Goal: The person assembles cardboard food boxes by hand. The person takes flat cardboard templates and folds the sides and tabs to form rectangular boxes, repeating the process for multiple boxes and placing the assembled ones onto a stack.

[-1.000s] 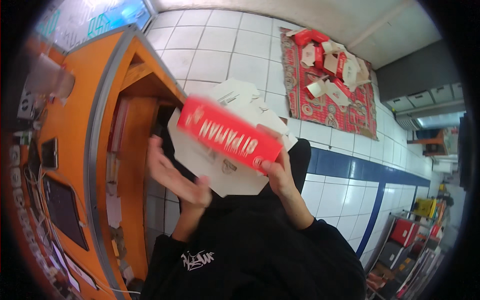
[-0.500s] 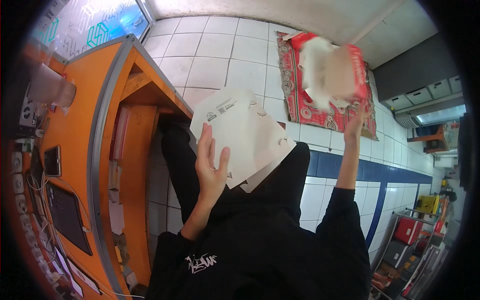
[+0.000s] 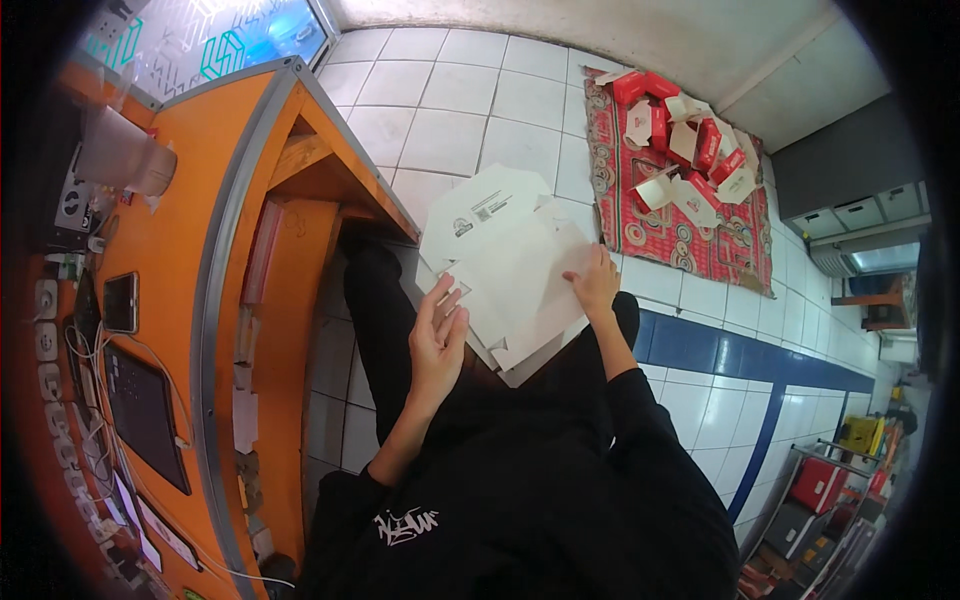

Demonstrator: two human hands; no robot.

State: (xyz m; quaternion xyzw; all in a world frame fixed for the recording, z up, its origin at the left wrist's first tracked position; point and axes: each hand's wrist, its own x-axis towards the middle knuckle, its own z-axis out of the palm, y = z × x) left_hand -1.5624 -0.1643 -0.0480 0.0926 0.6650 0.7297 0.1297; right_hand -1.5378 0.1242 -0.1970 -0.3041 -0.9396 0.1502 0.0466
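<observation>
A stack of flat white cardboard box blanks (image 3: 525,290) rests across my lap, its angled flaps and small cut slots showing. The far blank bears dark print. My left hand (image 3: 437,350) is at the near left edge of the stack, palm turned inward and fingers apart, fingertips by a slot. At the right edge lies my right hand (image 3: 597,288), fingers stretched along the cardboard and thumb pointing left over the top blank. Whether its fingertips reach under the edge is hard to see.
Several folded red and white boxes (image 3: 708,150) lie heaped on a red patterned mat (image 3: 635,215) at the far right. An orange desk (image 3: 165,250) stands close on my left, carrying a phone (image 3: 121,303) and a tablet (image 3: 147,415). A loaded rack (image 3: 800,510) is at lower right.
My right hand has come back from beside the mat to the blanks' right edge. The box blurred above the mat is no longer in the air; boxes lie heaped there. My left hand stays near the stack.
</observation>
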